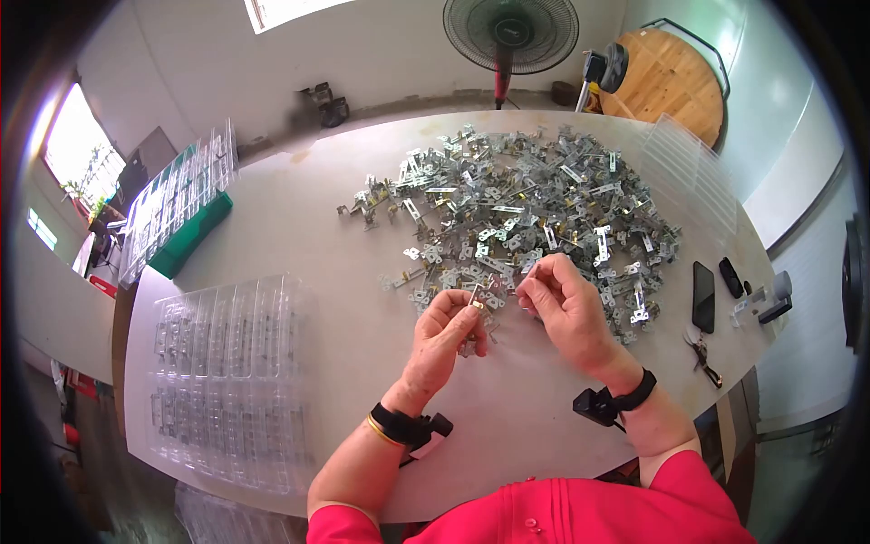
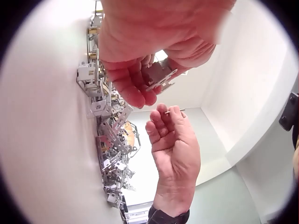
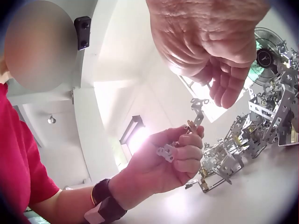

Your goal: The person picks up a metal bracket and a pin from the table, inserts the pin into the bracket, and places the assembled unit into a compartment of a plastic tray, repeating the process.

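Observation:
My left hand [image 1: 444,337] grips a small stamped metal bracket [image 3: 198,111] with a brass-coloured part, its flat end sticking up past the thumb and fingertips. Just to the right, my right hand [image 1: 569,310] pinches a thin metal pin [image 2: 182,110] between thumb and forefinger, as the left wrist view shows. A short gap separates the two hands. Both are raised over the near edge of a large pile of similar metal brackets [image 1: 535,204]. The palm and curled fingers hide part of the held bracket.
Clear compartment trays [image 1: 227,381] holding parts lie at the left, with more trays over a green bin [image 1: 195,236] behind. Another clear tray [image 1: 693,172] is at the far right. A phone [image 1: 703,297] and cutters [image 1: 702,359] lie right of the pile. A fan [image 1: 512,34] stands beyond the table.

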`<action>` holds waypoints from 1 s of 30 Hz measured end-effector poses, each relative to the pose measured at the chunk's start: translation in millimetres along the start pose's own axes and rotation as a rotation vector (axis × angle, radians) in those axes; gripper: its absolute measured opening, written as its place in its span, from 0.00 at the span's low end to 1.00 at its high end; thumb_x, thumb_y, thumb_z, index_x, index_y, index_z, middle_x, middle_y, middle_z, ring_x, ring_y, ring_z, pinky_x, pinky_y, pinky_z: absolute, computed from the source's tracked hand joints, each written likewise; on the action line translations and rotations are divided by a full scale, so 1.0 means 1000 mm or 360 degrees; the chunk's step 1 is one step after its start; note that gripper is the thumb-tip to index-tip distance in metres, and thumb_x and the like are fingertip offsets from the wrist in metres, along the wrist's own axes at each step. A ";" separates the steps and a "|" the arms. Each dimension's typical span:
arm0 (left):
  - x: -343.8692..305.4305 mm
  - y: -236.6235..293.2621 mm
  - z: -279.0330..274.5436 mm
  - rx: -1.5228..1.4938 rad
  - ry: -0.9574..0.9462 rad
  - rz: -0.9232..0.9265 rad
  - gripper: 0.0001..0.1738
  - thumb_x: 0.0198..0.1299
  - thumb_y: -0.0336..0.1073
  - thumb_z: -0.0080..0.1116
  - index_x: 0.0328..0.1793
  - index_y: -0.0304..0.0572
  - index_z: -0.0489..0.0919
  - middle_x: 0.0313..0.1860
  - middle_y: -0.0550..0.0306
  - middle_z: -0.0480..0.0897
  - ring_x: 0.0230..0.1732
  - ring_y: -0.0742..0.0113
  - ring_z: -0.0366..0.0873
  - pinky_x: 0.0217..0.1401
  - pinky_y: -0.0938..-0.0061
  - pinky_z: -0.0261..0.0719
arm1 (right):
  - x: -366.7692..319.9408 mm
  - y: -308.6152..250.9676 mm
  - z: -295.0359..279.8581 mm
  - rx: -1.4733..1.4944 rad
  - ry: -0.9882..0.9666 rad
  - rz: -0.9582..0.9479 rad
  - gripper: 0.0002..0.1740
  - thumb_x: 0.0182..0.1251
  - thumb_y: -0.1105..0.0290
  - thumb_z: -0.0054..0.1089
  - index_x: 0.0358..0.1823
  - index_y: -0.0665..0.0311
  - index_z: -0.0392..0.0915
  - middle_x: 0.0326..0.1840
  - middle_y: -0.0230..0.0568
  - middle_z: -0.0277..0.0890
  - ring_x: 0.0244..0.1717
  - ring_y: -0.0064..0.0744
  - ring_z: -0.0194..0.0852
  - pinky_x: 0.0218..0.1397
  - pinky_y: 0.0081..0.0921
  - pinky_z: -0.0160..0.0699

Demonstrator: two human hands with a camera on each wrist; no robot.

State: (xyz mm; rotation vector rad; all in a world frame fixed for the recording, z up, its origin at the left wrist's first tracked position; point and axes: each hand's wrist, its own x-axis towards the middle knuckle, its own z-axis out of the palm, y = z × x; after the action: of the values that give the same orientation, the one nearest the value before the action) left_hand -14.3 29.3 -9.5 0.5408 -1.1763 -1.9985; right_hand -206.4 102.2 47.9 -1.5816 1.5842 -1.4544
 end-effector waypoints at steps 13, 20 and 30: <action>0.004 0.004 -0.005 -0.0015 0.0190 0.0141 0.11 0.77 0.37 0.54 0.55 0.38 0.73 0.31 0.60 0.76 0.27 0.70 0.77 0.28 0.77 0.75 | 0.021 -0.019 0.009 -0.0319 -0.0247 -0.0149 0.04 0.72 0.73 0.63 0.44 0.63 0.79 0.29 0.44 0.81 0.24 0.36 0.79 0.29 0.30 0.75; 0.005 0.004 -0.006 0.0004 0.0243 0.0137 0.11 0.77 0.39 0.55 0.54 0.39 0.73 0.30 0.61 0.75 0.24 0.71 0.76 0.26 0.78 0.73 | 0.021 -0.018 0.010 -0.0341 -0.0228 -0.0162 0.04 0.71 0.74 0.63 0.44 0.63 0.79 0.32 0.46 0.82 0.29 0.43 0.83 0.31 0.32 0.77; 0.004 0.003 -0.003 0.0238 0.0291 0.0252 0.09 0.77 0.35 0.55 0.53 0.36 0.72 0.30 0.61 0.76 0.24 0.76 0.72 0.25 0.81 0.70 | 0.016 -0.015 0.011 -0.0385 -0.0175 -0.0124 0.04 0.71 0.73 0.63 0.44 0.63 0.79 0.31 0.47 0.82 0.29 0.45 0.84 0.31 0.35 0.78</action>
State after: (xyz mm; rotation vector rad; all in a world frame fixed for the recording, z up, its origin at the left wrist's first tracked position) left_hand -13.5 23.4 -8.2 0.6694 -1.2214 -1.6992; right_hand -193.8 87.5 63.3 -1.8437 1.7019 -1.2267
